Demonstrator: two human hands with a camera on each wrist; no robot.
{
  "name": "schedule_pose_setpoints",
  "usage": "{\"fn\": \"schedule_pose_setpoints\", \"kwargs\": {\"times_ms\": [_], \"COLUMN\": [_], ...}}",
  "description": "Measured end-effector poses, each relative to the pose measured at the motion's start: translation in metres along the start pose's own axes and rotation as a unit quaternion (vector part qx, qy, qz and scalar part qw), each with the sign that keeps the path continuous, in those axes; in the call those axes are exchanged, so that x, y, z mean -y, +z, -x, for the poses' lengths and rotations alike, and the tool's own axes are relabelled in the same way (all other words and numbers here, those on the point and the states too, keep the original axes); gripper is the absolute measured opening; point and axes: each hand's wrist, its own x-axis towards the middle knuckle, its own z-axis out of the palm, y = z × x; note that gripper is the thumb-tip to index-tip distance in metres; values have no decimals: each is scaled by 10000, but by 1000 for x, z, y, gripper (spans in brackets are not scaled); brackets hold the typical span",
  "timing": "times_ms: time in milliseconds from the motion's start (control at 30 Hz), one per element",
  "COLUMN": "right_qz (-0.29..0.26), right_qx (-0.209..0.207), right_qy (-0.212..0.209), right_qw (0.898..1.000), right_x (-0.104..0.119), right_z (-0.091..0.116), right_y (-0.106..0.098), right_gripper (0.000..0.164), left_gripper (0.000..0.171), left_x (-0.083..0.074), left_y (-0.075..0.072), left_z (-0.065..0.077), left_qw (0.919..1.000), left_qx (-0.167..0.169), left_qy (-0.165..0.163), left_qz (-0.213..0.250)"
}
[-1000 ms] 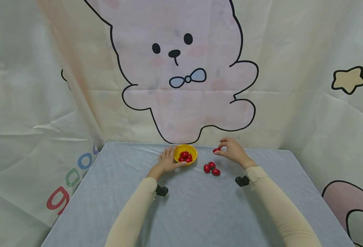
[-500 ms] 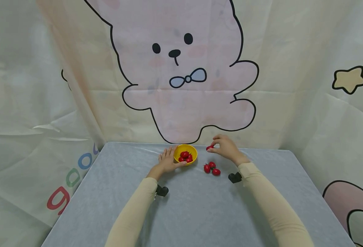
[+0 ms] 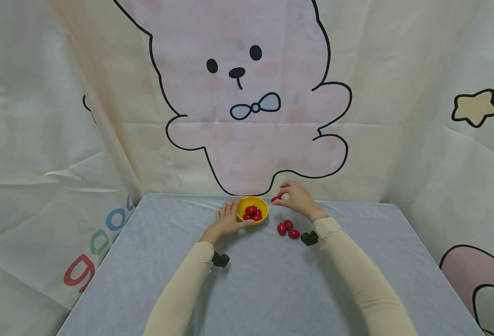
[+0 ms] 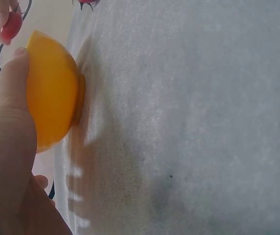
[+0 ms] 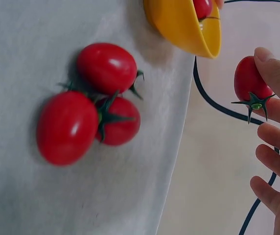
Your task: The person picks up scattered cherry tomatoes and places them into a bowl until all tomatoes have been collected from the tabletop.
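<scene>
**Right grip (image 3: pixel 298 199) pinches a tomato (image 5: pixel 248 81) just right of the bowl (image 4: pixel 54 93)**

Nearest, beige sleeves (image 3: pixel 177 287) stretch across the grey counter (image 3: pixel 264 294), with a black piece (image 3: pixel 221 260) at each wrist. Beyond them, three loose tomatoes (image 5: pixel 66 128) lie bunched on the counter, green stems on. Left of these, the left grip (image 3: pixel 229 220) is spread, its fingers along the bowl's left side and its thumb at the near rim. The yellow bowl stands upright and holds more tomatoes (image 3: pixel 251 211); perhaps four, though they overlap in the head view. To the bowl's right, near the counter's back edge, the pinched tomato is in the air between thumb and index finger, clear of the bowl; the other fingers curve loosely. Behind hangs a cream curtain (image 3: pixel 377 154) with a cartoon bear (image 3: pixel 247 154) in a blue bow tie (image 3: pixel 269 102).
</scene>
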Motion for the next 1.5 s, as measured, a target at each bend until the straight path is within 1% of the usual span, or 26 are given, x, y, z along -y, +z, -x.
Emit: {"fn": "schedule_pose_setpoints", "kwargs": {"times_ms": [167,333,600,767,900,1000,1133,1267,1400,1500], "right_qz": [40,-8,-339,-430,-467,-385,-318,-388,-506,-475], "right_qx": [59,53,97,60,17,-53,-137,-174,-211,-236], "right_qy": [19,-47,53,108,87,40,37,78,86,85], "right_qw": [10000,10000,9994,9990,9989,9992,9994,9991,9985,9986], "right_x": [8,14,22,27,32,34,36,36,36,35], "right_z": [-5,-10,-17,-21,-23,-26,-30,-33,-35,-35], "right_y": [6,12,24,32,36,38,40,43,49,55], "right_gripper": [35,34,34,37,36,35,36,36,35,35], "left_gripper": [101,100,101,102,102,102,100,99,100,100], "left_x": [0,1,4,5,5,5,4,2,0,0], "left_y": [1,1,1,2,3,3,2,1,-1,-1], "left_z": [0,1,1,0,0,-1,-1,0,1,0], "left_qw": [10000,10000,10000,10000,10000,10000,10000,10000,10000,10000], "left_qx": [4,-7,-20,-7,12,9,-16,-1,-2,-6], "left_qy": [-30,-32,-10,6,3,-3,-16,-10,26,69], "left_qz": [8,17,50,11,-19,-9,-47,-19,-19,-71]}}
